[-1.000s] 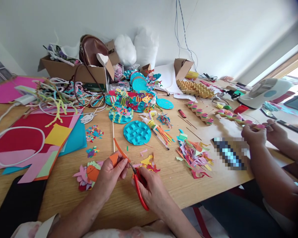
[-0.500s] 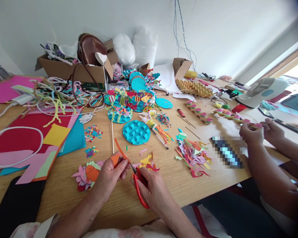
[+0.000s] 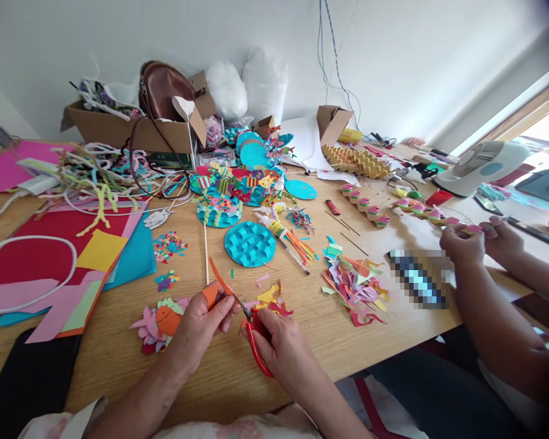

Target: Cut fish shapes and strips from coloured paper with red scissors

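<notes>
Pinched in my left hand [image 3: 209,317] is a piece of orange paper [image 3: 211,295], with a narrow orange strip [image 3: 219,274] rising from it. My right hand [image 3: 279,338] grips red-handled scissors [image 3: 256,350], whose blades meet the paper close to my left fingertips. Left of my hands lies a pile of pink and green paper cut-outs with an orange paper fish [image 3: 167,320] on top. Yellow and red scraps [image 3: 272,299] are just beyond my right hand. A round blue paper disc [image 3: 250,244] with raised folds rests farther back.
Colored sheets [image 3: 32,244] and a white cable cover the left side. A scrap pile [image 3: 354,283] sits at right, near a co-worker's hands [image 3: 485,241] on a twisted paper strip. Finished-looking fish decorations [image 3: 238,183], a cardboard box [image 3: 128,134] and a brown bag [image 3: 167,88] stand behind.
The scissor handles have drawn slightly closer together, the lower loop rising a little. My left hand keeps its hold on the orange paper. The whole view has shifted slightly.
</notes>
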{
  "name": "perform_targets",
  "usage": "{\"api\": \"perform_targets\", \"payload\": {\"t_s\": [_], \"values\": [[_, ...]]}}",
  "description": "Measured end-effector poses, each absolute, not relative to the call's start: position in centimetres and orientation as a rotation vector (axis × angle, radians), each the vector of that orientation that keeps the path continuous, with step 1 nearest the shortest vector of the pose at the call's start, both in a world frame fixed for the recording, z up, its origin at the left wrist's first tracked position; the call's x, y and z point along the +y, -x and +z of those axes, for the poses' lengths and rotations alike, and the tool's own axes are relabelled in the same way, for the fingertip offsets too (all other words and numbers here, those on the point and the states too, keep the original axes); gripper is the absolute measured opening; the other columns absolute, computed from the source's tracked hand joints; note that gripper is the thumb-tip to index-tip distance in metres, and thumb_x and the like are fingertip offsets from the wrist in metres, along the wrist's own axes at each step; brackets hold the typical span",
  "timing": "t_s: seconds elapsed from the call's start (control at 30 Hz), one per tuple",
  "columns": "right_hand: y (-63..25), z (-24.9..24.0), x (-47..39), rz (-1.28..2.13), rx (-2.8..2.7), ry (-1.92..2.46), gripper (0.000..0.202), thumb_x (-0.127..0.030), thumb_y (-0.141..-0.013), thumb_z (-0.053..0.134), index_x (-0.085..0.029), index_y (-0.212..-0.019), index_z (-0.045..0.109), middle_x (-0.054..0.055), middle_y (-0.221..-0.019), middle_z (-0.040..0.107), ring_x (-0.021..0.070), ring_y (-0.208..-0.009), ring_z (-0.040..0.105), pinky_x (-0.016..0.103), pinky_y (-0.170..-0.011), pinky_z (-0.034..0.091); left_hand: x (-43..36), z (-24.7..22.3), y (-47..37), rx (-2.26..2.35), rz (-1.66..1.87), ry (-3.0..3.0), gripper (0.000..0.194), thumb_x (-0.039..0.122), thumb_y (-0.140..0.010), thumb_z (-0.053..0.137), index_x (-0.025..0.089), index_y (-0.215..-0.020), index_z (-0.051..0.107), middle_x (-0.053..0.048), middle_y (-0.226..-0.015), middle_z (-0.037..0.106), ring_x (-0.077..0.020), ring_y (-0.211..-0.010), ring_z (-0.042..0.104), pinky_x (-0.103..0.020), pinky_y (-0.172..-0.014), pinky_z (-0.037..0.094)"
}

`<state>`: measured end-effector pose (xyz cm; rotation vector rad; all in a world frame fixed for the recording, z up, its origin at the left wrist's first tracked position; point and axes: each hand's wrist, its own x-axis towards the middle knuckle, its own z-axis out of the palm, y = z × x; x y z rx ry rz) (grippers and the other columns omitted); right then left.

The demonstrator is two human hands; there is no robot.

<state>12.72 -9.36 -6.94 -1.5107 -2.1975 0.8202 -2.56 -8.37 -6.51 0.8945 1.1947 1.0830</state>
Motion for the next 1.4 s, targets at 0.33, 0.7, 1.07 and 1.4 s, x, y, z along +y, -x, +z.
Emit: {"api": "perform_targets", "payload": {"t_s": [0.33,0.7,1.07,1.4], "values": [[-12.8,-6.0,-9.3,0.879,-2.202,1.517,0.017,-0.023,-0.079,0.046,-0.019,-0.063,0.039,-0.002,-0.057,0.048,0.0099,-0.051,0.038,0.021,-0.05,0.024,-8.3,-6.5,2.5,1.164,1.054,-0.95,0.017,0.029,-0.072,0.056,0.016,-0.061,0.053,0.006,-0.052,0.049,-0.0049,-0.04,0.037,-0.018,-0.041,0.027],[-12.9,-6.5,-9.2,0.853,-2.205,1.506,0.021,-0.025,-0.081,0.042,-0.019,-0.061,0.04,0.0,-0.056,0.049,0.0102,-0.049,0.038,0.021,-0.049,0.026,-8.3,-6.4,2.5,1.19,1.027,-0.939,0.019,0.029,-0.073,0.056,0.016,-0.059,0.053,0.005,-0.052,0.05,-0.0056,-0.041,0.036,-0.019,-0.042,0.027],[-13.0,-6.7,-9.0,0.958,-2.123,1.469,0.02,-0.025,-0.079,0.046,-0.018,-0.061,0.04,-0.003,-0.055,0.044,0.0095,-0.05,0.035,0.021,-0.049,0.025,-8.3,-6.6,2.6,1.208,1.076,-0.86,0.018,0.03,-0.073,0.058,0.016,-0.062,0.055,0.003,-0.056,0.055,-0.0061,-0.044,0.042,-0.018,-0.044,0.031],[-11.9,-6.3,-7.3,1.632,-1.299,1.172,0.03,-0.037,-0.061,0.068,-0.019,-0.068,0.046,-0.004,-0.061,0.051,0.0102,-0.057,0.047,0.021,-0.051,0.038,-8.3,-6.7,2.3,1.204,1.049,-0.969,0.019,0.03,-0.074,0.054,0.017,-0.06,0.049,0.006,-0.049,0.046,-0.0065,-0.042,0.035,-0.018,-0.043,0.027]]}}
